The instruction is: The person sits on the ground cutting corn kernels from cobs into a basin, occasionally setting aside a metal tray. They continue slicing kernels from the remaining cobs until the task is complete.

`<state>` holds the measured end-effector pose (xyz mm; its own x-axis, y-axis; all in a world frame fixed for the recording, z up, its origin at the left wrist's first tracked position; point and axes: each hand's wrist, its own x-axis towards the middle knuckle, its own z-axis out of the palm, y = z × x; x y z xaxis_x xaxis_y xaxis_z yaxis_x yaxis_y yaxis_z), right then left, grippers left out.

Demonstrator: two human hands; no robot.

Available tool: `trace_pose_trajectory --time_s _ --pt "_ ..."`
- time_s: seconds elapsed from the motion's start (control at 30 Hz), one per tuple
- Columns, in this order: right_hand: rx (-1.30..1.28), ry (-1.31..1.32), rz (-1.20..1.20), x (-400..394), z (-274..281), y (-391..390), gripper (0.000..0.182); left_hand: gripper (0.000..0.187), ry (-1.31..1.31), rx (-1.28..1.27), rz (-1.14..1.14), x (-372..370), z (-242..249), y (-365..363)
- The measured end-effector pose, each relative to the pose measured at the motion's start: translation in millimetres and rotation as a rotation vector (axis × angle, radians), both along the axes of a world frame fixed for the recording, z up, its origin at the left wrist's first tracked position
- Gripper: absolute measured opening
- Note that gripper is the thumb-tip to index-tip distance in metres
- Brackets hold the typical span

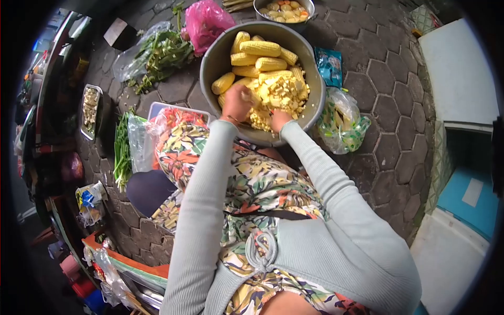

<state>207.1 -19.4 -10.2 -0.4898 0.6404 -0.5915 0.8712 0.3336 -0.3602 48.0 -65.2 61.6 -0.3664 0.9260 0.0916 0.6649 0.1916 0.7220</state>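
A large grey basin [210,68] holds several whole yellow corn cobs [261,49] and a heap of cut corn kernels [283,93]. Over the basin's near left part is my left hand [238,102], its fingers curled beside the cobs; what lies within them is hidden. My right hand [280,118] reaches into the basin at the near edge of the kernels. Its fingertips are partly buried or hidden there, so its grip cannot be made out.
Left of the basin are leafy greens [165,55], a pink bag [208,23], spring onions [123,152] and a tray [156,109]. A bowl of peeled vegetables [310,6] stands beyond. At right lie a blue packet [329,66] and a plastic bag [344,121].
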Motion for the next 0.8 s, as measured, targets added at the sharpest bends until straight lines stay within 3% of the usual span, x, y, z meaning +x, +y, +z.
trace_pose_trajectory --time_s 0.1,0.17,0.33,0.57,0.8 --pt "-0.044 -0.017 -0.065 -5 3 4 0.033 0.029 0.028 -0.077 0.063 -16 1 -7" --pt "-0.020 0.014 -0.098 -7 44 -3 0.033 0.028 -0.030 -0.162 0.153 -21 4 -14" --pt "0.072 0.152 -0.166 -21 81 -24 0.021 0.030 -0.001 -0.130 0.071 -18 5 -5" --pt "0.101 0.066 -0.094 -21 39 -15 0.021 0.032 0.093 -0.062 -0.010 -8 4 -7" --pt "0.040 0.019 -0.140 -17 48 -21 0.022 0.030 0.055 -0.074 0.061 2 7 -2"
